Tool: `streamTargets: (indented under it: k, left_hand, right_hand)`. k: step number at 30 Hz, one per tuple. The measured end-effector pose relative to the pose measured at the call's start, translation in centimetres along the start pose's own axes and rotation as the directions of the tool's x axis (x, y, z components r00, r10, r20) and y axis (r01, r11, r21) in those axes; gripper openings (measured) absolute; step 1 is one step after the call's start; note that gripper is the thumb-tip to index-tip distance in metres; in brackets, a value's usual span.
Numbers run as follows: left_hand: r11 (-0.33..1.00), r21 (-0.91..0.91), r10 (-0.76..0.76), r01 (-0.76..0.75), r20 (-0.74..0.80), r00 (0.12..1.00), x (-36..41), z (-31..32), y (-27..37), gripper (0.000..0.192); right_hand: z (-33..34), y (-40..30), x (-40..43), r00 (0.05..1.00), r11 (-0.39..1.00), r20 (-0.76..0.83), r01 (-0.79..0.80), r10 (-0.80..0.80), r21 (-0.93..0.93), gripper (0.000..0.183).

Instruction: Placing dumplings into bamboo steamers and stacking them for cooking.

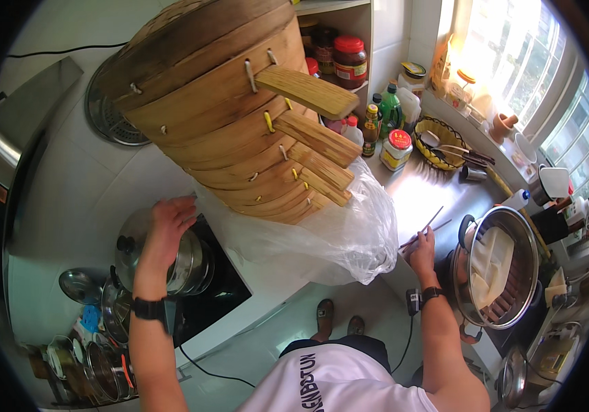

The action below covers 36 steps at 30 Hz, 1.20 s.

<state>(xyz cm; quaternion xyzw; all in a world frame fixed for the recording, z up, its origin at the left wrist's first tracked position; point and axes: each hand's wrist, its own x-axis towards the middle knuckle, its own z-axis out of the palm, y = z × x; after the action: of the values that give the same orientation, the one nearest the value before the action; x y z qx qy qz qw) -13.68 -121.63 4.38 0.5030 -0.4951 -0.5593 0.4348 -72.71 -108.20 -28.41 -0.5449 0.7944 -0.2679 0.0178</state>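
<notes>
My left hand (172,221) is raised at the left beside a tall stack of bamboo steamers (212,103), over a lidded steel pot (132,242); its fingers are partly bent, and whether they touch the plastic bag is unclear. Wooden handles (320,136) stick out from the stack, whose lower end meets a clear plastic bag (356,232). On the right, my right hand (422,252) holds a pair of chopsticks (436,224) near the edge of a steel worktop (402,193). Right of it stands a large steel steamer pot (534,278) with a folded pale cloth (492,262) on a slatted rack.
Sauce bottles (371,129), a red-lidded jar (396,149) and a yellow basket (441,141) with utensils stand behind the worktop. A black hob (222,288) lies under the left pots. Several pans (103,371) crowd the lower left. A cable (217,377) crosses below the hob.
</notes>
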Motion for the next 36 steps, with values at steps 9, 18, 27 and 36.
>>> streamTargets:
  k: [9, 18, 27, 36]
  left_hand:
    - [0.989, 0.144, -0.012, 0.043, -0.206, 0.978, 10.8, -2.8, -3.2, 0.066]
    - [0.951, 0.286, -0.105, 0.120, -0.067, 0.992, 16.2, -2.9, -2.9, 0.058]
    - [0.881, -0.348, 0.359, -0.321, 0.048, 0.932, 17.5, -5.5, 6.9, 0.084]
    - [0.687, -0.503, 0.607, -0.524, 0.001, 0.795, 15.2, -3.2, 22.0, 0.082]
  right_hand:
    - [-7.9, -12.8, -2.9, 0.654, -0.047, 0.687, -0.713, 0.316, 0.700, 0.032]
    - [-19.2, -19.9, -1.0, 0.825, 0.014, 0.488, -0.513, 0.285, 0.858, 0.020]
    - [-34.8, -25.2, 8.2, 0.995, 0.017, 0.025, -0.024, -0.092, 1.000, 0.056]
    - [-42.7, -36.1, 20.9, 0.873, 0.119, -0.347, 0.406, -0.343, 0.906, 0.051]
